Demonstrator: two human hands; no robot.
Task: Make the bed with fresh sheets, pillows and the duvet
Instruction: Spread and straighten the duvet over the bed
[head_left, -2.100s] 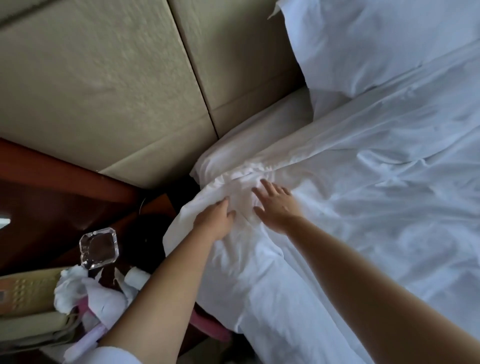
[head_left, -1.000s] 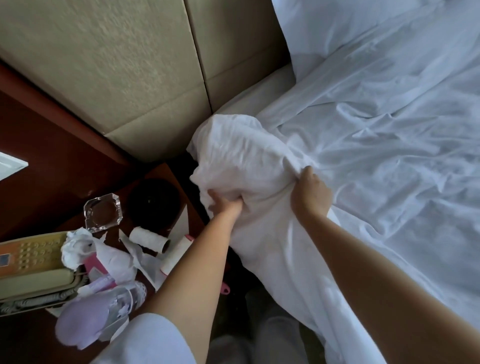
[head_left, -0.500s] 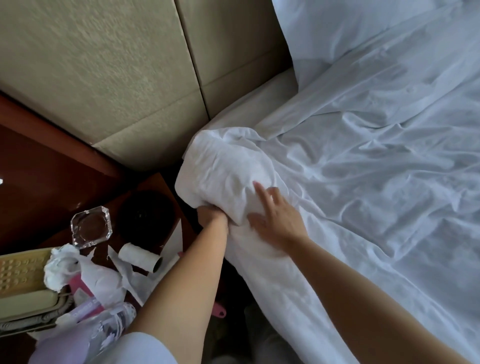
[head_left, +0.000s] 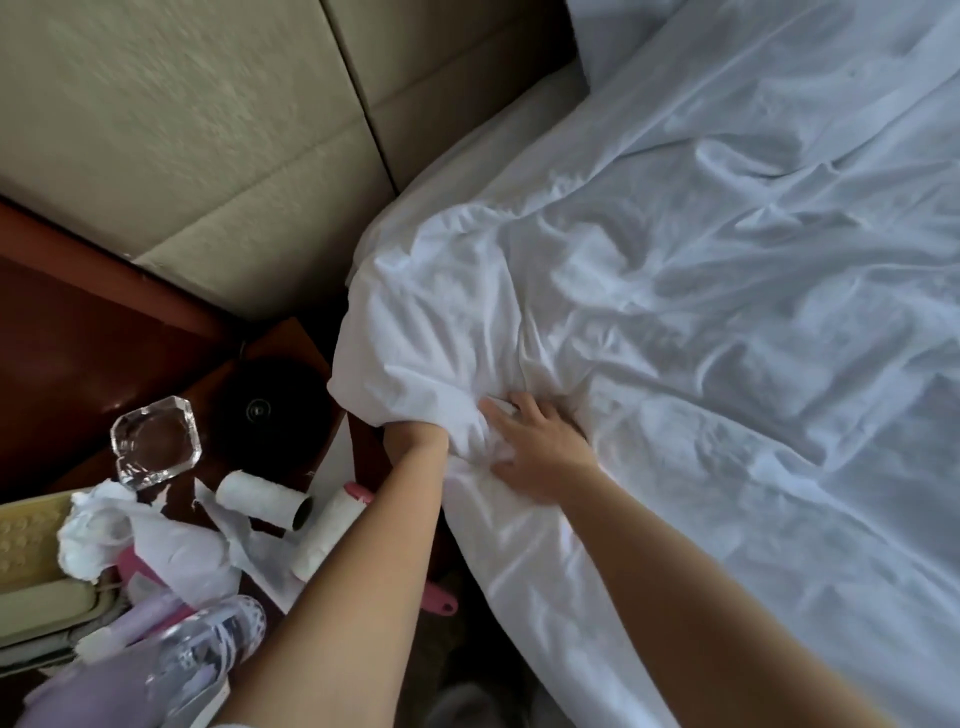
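**Sheet corner pulled down over the mattress at the headboard end**

Sheet, white and thin, now lies lower and flatter at the near corner of the bed than it did a second ago, when the bunched corner was lifted well clear of the mattress. Half a second ago the bundle still stood up in a rounded hump; it has since been drawn down and towards the bed's edge, so the corner looks to be going on or getting tucked under. That would put the fitting of this corner close to done, though the underside is hidden.

The left hand is buried under the fabric at the bed's edge, only wrist and knuckle showing, so I cannot tell how its fingers lie or what they hold. The right hand lies spread on top of the gathered cloth, fingers fairly straight and pressing it down, one fingertip slipped beneath a fold.

The cloth is heavily creased, with ridges fanning out from the corner across the bed. A bare strip of mattress shows against the padded headboard. A pillow sits at the top.

On the bedside worktop beside the bed lie a glass ashtray, tissues and lint rollers.
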